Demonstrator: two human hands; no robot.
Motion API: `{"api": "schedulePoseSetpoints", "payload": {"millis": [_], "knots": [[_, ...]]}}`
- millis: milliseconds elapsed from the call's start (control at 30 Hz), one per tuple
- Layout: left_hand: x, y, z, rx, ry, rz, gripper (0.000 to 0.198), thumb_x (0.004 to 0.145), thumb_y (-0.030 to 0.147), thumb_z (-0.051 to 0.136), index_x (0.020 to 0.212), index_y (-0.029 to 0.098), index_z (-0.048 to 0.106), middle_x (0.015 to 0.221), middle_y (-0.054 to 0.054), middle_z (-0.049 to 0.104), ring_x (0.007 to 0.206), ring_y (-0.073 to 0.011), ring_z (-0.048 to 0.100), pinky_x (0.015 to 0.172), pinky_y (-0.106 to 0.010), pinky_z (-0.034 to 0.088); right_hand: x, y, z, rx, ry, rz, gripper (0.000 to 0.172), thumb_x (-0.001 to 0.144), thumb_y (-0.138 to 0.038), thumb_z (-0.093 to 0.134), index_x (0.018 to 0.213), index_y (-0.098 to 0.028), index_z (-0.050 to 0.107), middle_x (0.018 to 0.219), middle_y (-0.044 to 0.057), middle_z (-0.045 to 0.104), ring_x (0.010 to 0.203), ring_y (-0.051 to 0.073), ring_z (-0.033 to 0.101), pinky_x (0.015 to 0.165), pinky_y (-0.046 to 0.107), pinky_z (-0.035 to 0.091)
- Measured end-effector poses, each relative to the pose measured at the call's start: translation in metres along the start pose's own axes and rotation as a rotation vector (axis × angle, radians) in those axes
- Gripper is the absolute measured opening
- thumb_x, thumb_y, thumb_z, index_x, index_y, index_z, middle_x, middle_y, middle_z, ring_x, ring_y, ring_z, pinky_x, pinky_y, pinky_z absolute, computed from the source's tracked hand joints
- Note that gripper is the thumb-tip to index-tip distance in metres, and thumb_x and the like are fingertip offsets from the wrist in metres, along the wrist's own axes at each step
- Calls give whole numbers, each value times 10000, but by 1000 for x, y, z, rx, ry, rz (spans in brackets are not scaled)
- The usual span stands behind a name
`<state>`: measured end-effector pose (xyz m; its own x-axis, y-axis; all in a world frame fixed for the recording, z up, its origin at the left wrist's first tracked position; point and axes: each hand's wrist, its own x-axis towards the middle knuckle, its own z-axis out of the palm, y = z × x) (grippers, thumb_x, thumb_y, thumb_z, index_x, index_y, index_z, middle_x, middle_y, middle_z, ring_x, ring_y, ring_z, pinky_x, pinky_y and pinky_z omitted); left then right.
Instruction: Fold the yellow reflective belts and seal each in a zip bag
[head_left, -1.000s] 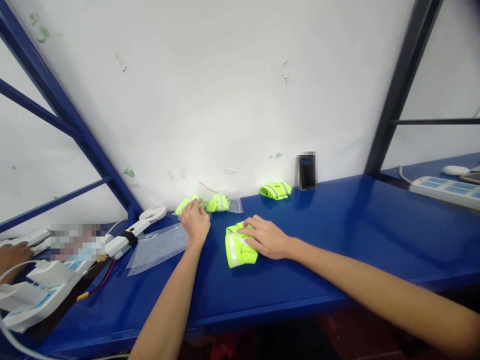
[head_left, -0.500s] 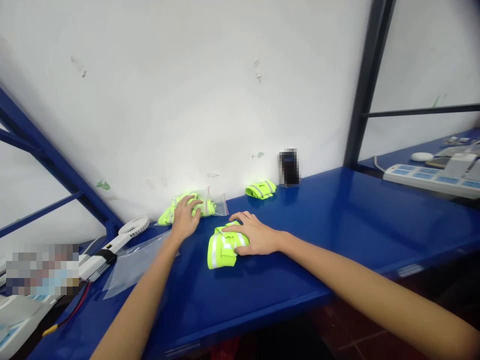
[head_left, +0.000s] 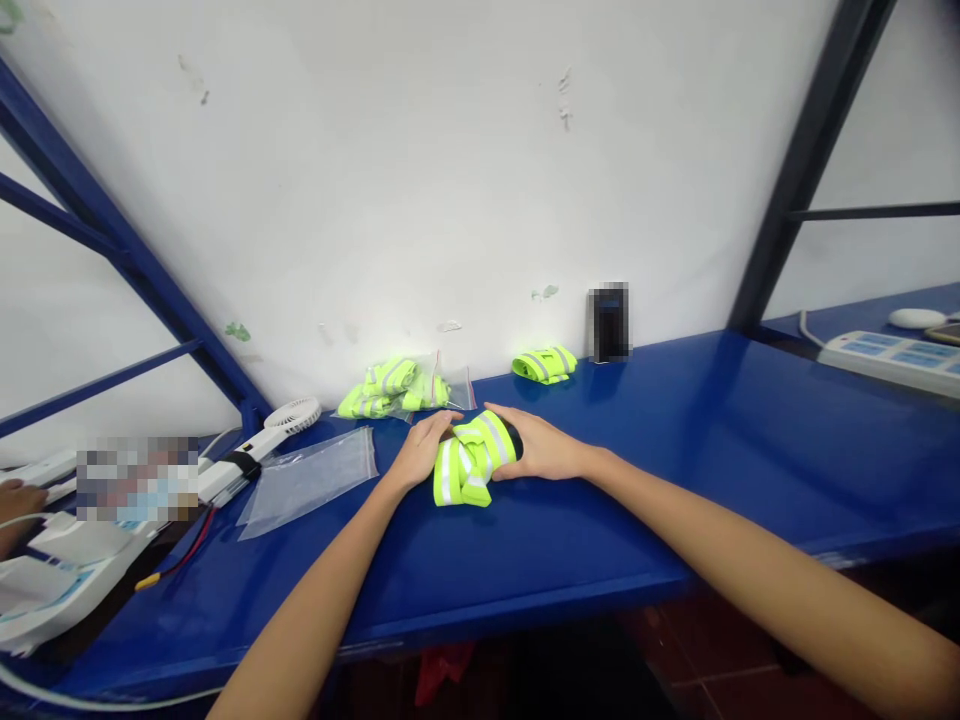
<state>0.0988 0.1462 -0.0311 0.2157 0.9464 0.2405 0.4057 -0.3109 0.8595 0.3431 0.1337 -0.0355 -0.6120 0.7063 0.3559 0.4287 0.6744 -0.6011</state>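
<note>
A folded reflective safety vest (head_left: pixel 469 462), made of neon-yellow straps with silver stripes, lies on the blue table in front of me. My right hand (head_left: pixel 546 442) is wrapped around its right end, thumb at the near side, where a black part shows. From the left, my left hand (head_left: pixel 427 448) presses against the same bundle, its fingertips partly hidden behind it. Farther back by the wall are clear bags (head_left: pixel 397 388) with similar neon-yellow bundles in or under them. Another rolled neon-yellow vest (head_left: pixel 545 364) rests unbagged to their right.
Flat clear zip bags (head_left: pixel 311 478) lie on the left, beside a white handheld fan (head_left: pixel 294 414). A dark phone-like object (head_left: pixel 609 325), blurred, leans on the wall. Power strips (head_left: pixel 900 355) stand at both sides. Another person's hand (head_left: pixel 19 510) shows at the far left edge.
My left hand has left the bagged bundles at the back and come to the near vest's left side. My right hand has shifted to its right end. The camera view has turned slightly.
</note>
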Motion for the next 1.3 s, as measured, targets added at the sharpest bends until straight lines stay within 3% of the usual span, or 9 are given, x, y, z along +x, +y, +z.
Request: {"api": "schedulePoseSetpoints", "payload": {"millis": [233,400,500,600,767,867,1000,1167,1300], "knots": [[-1,20,-5,-711,82,-153,384,831,422,528,1076,143,625,920,-85,691,826,-185,646,730,-275,500,3,6,6,-63,43,5,639,728,-403,734,1283,-173,517,1200,136,580,1123,326,536,964,504,425],[-7,35,-10,-984,7,-104,327,795,333,547,1070,170,619,929,-73,700,727,-145,653,677,-254,504,0,5,5,-44,39,-134,714,733,-243,715,1382,-189,422,1404,141,399,1321,318,375,1077,488,365],[-6,31,-15,-818,105,-17,272,787,334,549,996,180,634,685,-10,658,416,-83,500,452,-218,385,-1,7,0,-62,16,-225,614,811,-90,541,1400,-214,420,1522,96,278,1398,280,297,1126,462,321],[-5,16,-17,-340,304,162,183,798,315,560,847,164,652,576,11,598,397,-88,459,443,-230,346,0,6,-5,-117,74,-224,529,851,-37,407,1330,-227,525,1498,71,363,1358,257,384,1117,460,342],[-14,9,-8,321,126,447,161,834,269,557,784,166,671,763,-43,659,708,-158,584,695,-279,431,0,-7,-9,-26,75,-194,331,912,-223,503,1212,-254,640,1418,77,487,1275,276,491,1058,442,405],[-15,15,-3,361,50,489,207,874,280,516,774,165,656,805,-48,653,771,-168,577,757,-291,420,-1,-13,-6,73,33,-180,352,852,-246,606,1201,-255,653,1411,82,492,1296,290,465,1061,431,395],[-11,10,-4,234,-86,335,361,936,340,394,764,147,646,815,-48,644,761,-167,564,731,-282,414,0,-19,-5,327,85,-102,409,806,-121,556,1173,-260,673,1459,56,430,1339,273,405,1102,433,329],[-7,-6,-4,51,-82,145,473,939,428,364,691,128,632,685,-24,603,669,-153,522,672,-274,400,-2,-31,-8,740,17,-54,393,736,-57,507,979,-237,758,1368,50,518,1279,280,455,1034,439,394],[-9,-3,-5,110,-107,171,447,912,449,420,682,127,629,667,-21,596,628,-142,494,613,-263,377,-3,-35,-7,847,-12,-32,280,771,-84,548,867,-216,776,1316,67,544,1236,272,487,1031,445,380]]}}
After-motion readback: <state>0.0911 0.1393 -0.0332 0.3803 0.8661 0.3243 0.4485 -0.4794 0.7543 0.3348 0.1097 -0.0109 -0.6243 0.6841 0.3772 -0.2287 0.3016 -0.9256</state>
